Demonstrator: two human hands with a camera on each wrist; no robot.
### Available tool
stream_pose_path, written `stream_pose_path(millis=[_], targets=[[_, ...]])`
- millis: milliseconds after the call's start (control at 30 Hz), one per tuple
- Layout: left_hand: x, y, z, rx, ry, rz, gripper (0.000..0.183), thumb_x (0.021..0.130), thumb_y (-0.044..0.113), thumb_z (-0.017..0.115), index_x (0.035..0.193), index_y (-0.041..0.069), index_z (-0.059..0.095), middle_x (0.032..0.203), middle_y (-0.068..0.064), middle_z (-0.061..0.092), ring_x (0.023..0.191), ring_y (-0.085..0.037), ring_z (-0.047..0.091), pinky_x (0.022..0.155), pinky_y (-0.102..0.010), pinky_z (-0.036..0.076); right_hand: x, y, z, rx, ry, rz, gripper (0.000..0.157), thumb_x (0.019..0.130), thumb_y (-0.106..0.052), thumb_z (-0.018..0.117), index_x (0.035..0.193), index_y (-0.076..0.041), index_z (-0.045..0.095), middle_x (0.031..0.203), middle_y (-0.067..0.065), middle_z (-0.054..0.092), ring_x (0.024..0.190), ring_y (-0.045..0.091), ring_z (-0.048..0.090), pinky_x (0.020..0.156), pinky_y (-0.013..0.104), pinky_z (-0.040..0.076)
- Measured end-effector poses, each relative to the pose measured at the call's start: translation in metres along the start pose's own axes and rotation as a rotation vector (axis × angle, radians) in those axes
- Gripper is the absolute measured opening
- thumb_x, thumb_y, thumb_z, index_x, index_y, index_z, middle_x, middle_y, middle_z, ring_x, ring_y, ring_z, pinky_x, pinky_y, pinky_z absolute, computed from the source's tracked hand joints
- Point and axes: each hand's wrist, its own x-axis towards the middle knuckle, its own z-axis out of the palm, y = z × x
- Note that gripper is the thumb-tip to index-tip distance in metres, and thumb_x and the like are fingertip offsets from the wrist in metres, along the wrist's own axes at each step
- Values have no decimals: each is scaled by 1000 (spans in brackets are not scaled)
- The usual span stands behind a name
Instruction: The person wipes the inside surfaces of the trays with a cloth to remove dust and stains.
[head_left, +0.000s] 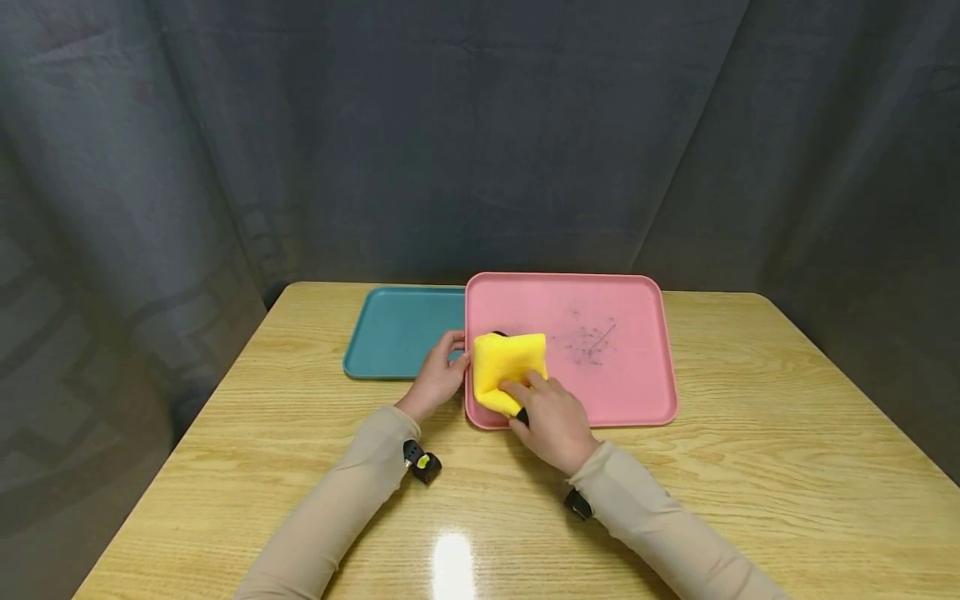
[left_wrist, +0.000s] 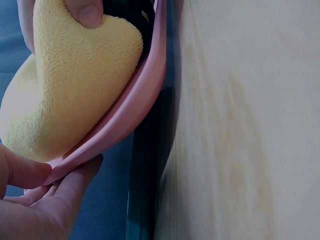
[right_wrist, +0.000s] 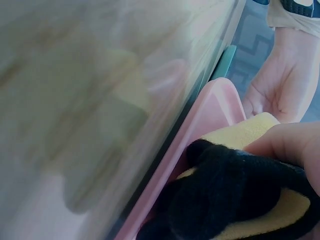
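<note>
The cloth [head_left: 504, 360] lies in the pink tray [head_left: 633, 387], gripped by the right hand [head_left: 557, 423] and just beside the left hand [head_left: 437, 377], which pinches the tray's rim.

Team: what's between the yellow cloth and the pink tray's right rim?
Head view: dark marks on the pink tray, then bare pink surface up to its right rim. No separate object between rim and yellow cloth.

Cloth [head_left: 501, 358]: 1 high view, 2 close
</note>
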Motion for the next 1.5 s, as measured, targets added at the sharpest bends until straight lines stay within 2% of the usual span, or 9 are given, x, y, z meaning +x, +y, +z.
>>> stream_pose_path(millis=[300, 567, 700, 1067, 1500], targets=[[-1, -1, 0, 6, -8, 7, 34, 98, 5, 40, 132, 3, 43, 127, -19, 54, 115, -33, 55, 90, -42, 51, 1, -4, 0, 4, -13, -8, 45, 74, -22, 77, 116, -16, 65, 101, 8, 60, 77, 24, 56, 58, 36, 49], [-2, 0, 0, 26, -2, -9, 35, 98, 6, 39, 133, 4, 43, 129, -18, 53, 127, -32, 44, 106, -49, 38, 1, -7, 0, 5, -23, -12, 44, 75, -23, 77, 117, -16, 65, 102, 9, 61, 78, 24, 56, 59, 36, 50], [-1, -1, 0, 24, 0, -11, 35, 98, 6, 39, 133, 4, 42, 129, -19, 53, 128, -33, 43, 108, -50, 36, 1, -8, 0, 6, -26, -18, 43, 75, -23, 77, 116, -15, 66, 99, 8, 60, 76, 23, 55, 58, 35, 49], [-2, 0, 0, 18, -14, -6, 38, 99, 10, 41, 136, 4, 40, 131, -20, 52, 129, -34, 42, 108, -51, 36, 0, -9, 1, 12, -31, -34, 42, 74, -21, 78, 114, -14, 67, 94, 7, 59, 74, 23, 53, 57, 34, 47], [0, 0, 1, 4, -38, -57, 43, 100, 14, 41, 142, 7, 36, 135, -18, 47, 130, -33, 42, 106, -49, 39, 0, -9, 0, 13, -49, -41, 39, 74, -20, 78, 111, -15, 68, 90, 5, 58, 71, 20, 51, 56, 31, 44]])
